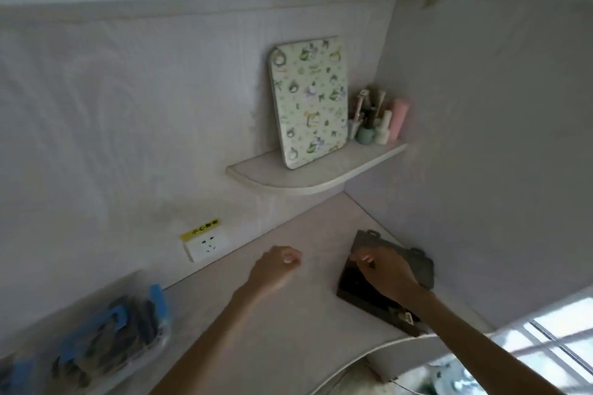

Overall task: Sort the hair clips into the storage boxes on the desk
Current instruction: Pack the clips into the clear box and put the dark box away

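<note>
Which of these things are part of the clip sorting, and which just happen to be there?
Part of the job: clear plastic bag of blue and dark clips; dark grey storage box; both hands.
Lying about: green patterned board; small bottles on the shelf; white wall socket.

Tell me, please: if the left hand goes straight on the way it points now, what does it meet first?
The left hand points up and right over the bare desk, toward the corner. The desk ahead looks free; probably it first meets the wall under the corner shelf, though depth is unclear.
</note>
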